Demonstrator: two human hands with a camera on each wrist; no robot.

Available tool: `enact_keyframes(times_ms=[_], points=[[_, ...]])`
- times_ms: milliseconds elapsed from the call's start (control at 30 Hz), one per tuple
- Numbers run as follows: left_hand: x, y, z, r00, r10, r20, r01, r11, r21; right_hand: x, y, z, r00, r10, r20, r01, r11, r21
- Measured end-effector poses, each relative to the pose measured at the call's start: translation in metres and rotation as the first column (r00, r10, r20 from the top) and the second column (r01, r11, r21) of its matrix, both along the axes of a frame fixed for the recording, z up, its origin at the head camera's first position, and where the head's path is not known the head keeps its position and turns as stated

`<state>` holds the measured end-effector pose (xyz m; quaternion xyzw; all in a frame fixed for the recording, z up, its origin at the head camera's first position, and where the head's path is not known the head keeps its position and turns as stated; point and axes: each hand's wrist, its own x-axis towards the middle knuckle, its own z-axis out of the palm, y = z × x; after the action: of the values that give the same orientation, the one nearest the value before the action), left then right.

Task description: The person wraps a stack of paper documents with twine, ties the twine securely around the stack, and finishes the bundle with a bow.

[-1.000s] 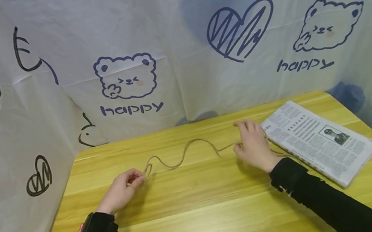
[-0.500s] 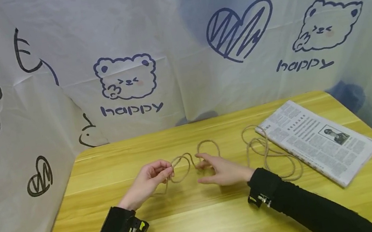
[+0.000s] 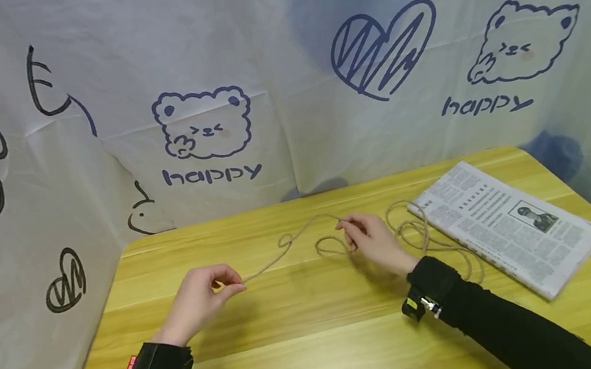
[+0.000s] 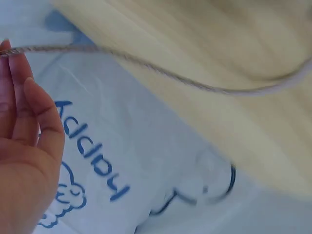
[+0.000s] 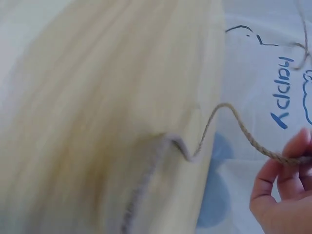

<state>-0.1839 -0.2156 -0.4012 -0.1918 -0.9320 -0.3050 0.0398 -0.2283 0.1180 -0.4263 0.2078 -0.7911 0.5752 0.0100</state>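
Observation:
A thin tan cord (image 3: 269,265) runs in the air between the two hands, with a small loop (image 3: 285,240) in it near the middle. My left hand (image 3: 197,302) pinches one part at the left; in the left wrist view the cord (image 4: 146,63) leaves its fingertips and sags over the table. My right hand (image 3: 376,244) pinches the cord farther along, thumb against fingers, as the right wrist view shows on the cord (image 5: 248,136). A slack bend (image 3: 327,253) hangs beside the right hand. The rest of the cord lies in loose coils (image 3: 412,230) to its right.
A folded newspaper (image 3: 507,226) lies at the right of the wooden table (image 3: 313,353), with coils of cord along its left edge. White cloth (image 3: 283,114) with printed drawings stands behind the table and along its sides.
The left hand first moved right towards the middle, then back left. The right hand came left off the coils, then drew right and took hold of the cord. The cord between them is now straighter.

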Motion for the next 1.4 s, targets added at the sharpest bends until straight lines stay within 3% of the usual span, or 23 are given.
enact_keyframes(times_ms=[100, 233, 433, 533, 667, 700, 767, 900, 1000, 1067, 1133, 1200, 1300, 1400], points=[[0.001, -0.011, 0.003, 0.996, 0.032, -0.077, -0.04, 0.994, -0.101, -0.007, 0.006, -0.006, 0.999, -0.035, 0.0, 0.035, 0.999, -0.026], [0.003, -0.025, 0.007, 0.983, 0.107, -0.151, -0.131, 0.979, -0.155, -0.013, 0.01, -0.012, 0.997, -0.072, -0.006, 0.072, 0.996, -0.045], [0.006, -0.054, 0.015, 0.938, 0.233, -0.259, -0.283, 0.942, -0.178, -0.012, 0.01, -0.013, 0.995, -0.1, -0.021, 0.098, 0.993, -0.068], [0.008, -0.07, 0.019, 0.906, 0.297, -0.302, -0.356, 0.92, -0.163, -0.01, 0.007, -0.012, 0.998, -0.043, -0.036, 0.041, 0.998, -0.042], [0.01, -0.089, 0.023, 0.874, 0.363, -0.323, -0.426, 0.892, -0.152, -0.004, -0.003, -0.012, 0.993, 0.078, -0.085, -0.072, 0.995, 0.071], [0.011, -0.093, 0.023, 0.87, 0.371, -0.325, -0.438, 0.884, -0.162, -0.002, -0.006, -0.012, 0.989, 0.112, -0.099, -0.101, 0.989, 0.104], [0.014, -0.098, 0.023, 0.88, 0.381, -0.284, -0.444, 0.871, -0.209, 0.001, -0.011, -0.012, 0.978, 0.178, -0.113, -0.158, 0.973, 0.168], [0.019, -0.099, 0.022, 0.935, 0.351, -0.056, -0.348, 0.868, -0.355, 0.006, -0.015, -0.013, 0.951, 0.282, -0.13, -0.235, 0.927, 0.291], [0.021, -0.089, 0.017, 0.945, 0.309, 0.105, -0.242, 0.879, -0.41, 0.007, -0.012, -0.014, 0.943, 0.294, -0.155, -0.229, 0.914, 0.336], [0.02, -0.077, 0.011, 0.959, 0.266, 0.098, -0.206, 0.891, -0.405, 0.005, -0.006, -0.014, 0.948, 0.255, -0.192, -0.18, 0.924, 0.336], [0.017, -0.058, 0.005, 0.978, 0.201, 0.046, -0.169, 0.91, -0.377, 0.001, 0.004, -0.013, 0.953, 0.188, -0.239, -0.1, 0.937, 0.335], [0.012, -0.034, -0.002, 0.992, 0.123, -0.02, -0.122, 0.932, -0.341, -0.002, 0.016, -0.011, 0.958, 0.113, -0.262, -0.01, 0.932, 0.362], [0.006, 0.008, -0.015, 1.0, -0.002, -0.03, -0.006, 0.96, -0.28, -0.005, 0.038, -0.009, 0.971, 0.063, -0.231, 0.057, 0.877, 0.477], [0.004, 0.048, -0.03, 0.993, -0.118, 0.021, 0.119, 0.961, -0.248, -0.004, 0.058, -0.011, 0.983, 0.11, -0.149, 0.006, 0.786, 0.619]])
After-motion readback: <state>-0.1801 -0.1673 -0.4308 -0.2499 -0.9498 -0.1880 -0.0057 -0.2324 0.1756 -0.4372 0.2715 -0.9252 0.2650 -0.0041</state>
